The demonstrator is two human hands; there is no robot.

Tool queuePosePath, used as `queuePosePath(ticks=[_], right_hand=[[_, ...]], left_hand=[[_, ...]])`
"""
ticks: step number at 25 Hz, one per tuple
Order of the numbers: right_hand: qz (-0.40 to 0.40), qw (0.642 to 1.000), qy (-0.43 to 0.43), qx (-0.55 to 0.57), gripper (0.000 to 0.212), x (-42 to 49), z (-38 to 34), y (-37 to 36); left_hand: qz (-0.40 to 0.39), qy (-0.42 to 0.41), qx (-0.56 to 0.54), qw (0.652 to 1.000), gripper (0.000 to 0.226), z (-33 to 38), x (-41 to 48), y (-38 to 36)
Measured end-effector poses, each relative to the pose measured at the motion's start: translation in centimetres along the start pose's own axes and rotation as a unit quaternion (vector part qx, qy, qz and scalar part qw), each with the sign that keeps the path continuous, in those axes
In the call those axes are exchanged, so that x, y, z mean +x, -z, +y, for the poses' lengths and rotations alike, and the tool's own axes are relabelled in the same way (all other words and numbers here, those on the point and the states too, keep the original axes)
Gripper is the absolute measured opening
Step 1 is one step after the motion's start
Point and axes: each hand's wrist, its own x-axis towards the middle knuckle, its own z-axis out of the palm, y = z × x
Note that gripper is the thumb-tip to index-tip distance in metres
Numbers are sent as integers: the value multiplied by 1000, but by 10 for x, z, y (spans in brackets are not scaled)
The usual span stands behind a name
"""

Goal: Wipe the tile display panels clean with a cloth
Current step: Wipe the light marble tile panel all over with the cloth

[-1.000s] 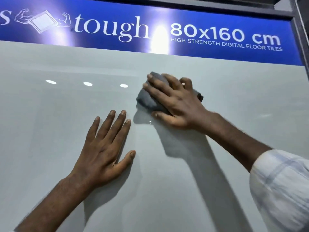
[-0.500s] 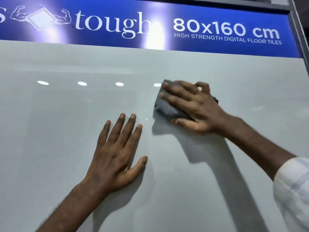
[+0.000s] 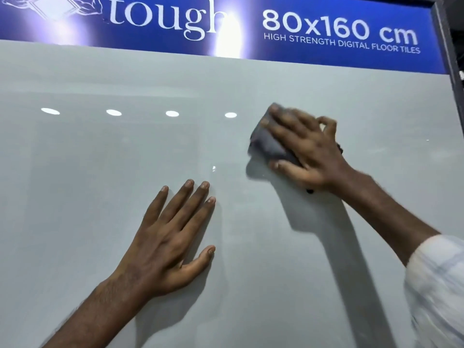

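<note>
A glossy pale grey tile panel (image 3: 100, 172) fills the view, upright in front of me. My right hand (image 3: 308, 149) holds a bunched grey cloth (image 3: 270, 144) against the panel's upper right part. Its fingers lie over the cloth and its thumb sits under the lower edge. The hand and the cloth are motion-blurred. My left hand (image 3: 170, 239) rests flat on the panel lower down and to the left, fingers spread, holding nothing.
A blue banner (image 3: 326, 26) reading "tough 80x160 cm" runs along the top of the panel. A dark frame post (image 3: 452, 59) borders the right side. Ceiling lights (image 3: 113, 112) reflect in a row across the tile. My pale sleeve (image 3: 437, 285) is at the right edge.
My right hand has slid the cloth to the right across the panel. My left hand stays flat on the tile. The view has shifted slightly upward and to the left.
</note>
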Motion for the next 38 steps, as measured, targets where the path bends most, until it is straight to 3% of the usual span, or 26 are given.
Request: queuePosePath(ticks=[2,3,8,9,12,14,18,21,26,28,32,33,36,38], right_hand=[[7,994,-110,12,77,14,-9,-3],[15,992,-122,8,78,13,-24,-5],[-18,994,105,11,71,-68,-58,-1],[-20,995,94,3,71,-71,-48,1],[-1,997,-78,-8,75,-52,-32,-1],[12,991,-132,-7,78,-47,-52,-4],[-6,1000,-20,-3,72,-92,-96,-9],[-32,999,27,0,70,-106,-77,-1],[-18,989,-147,-3,79,-61,-69,1],[-12,993,-115,-3,80,-76,-99,-5],[-26,999,34,13,70,-134,-110,1],[-26,999,25,9,69,-133,-99,2],[-9,992,-129,-13,75,-97,-65,2],[3,983,-182,-8,78,-76,-72,-1]], left_hand=[[2,-1,16,1000,78,2,-5,-4],[6,0,21,1000,77,3,-6,-5],[13,1,17,1000,77,3,-10,-6],[13,1,15,1000,77,3,-9,-6],[19,4,11,1000,76,5,-10,-8],[28,2,7,1000,76,4,-10,-8],[14,-10,-8,1000,73,1,-11,-2],[-5,-10,-45,999,71,8,-28,5],[-16,3,-66,998,74,24,-58,3],[-10,7,-51,999,74,29,-63,-1],[-3,2,-38,999,73,30,-66,-5],[-1,4,-37,999,73,30,-67,-5],[8,8,-34,999,73,32,-68,-6],[9,10,-33,999,73,32,-67,-7]])
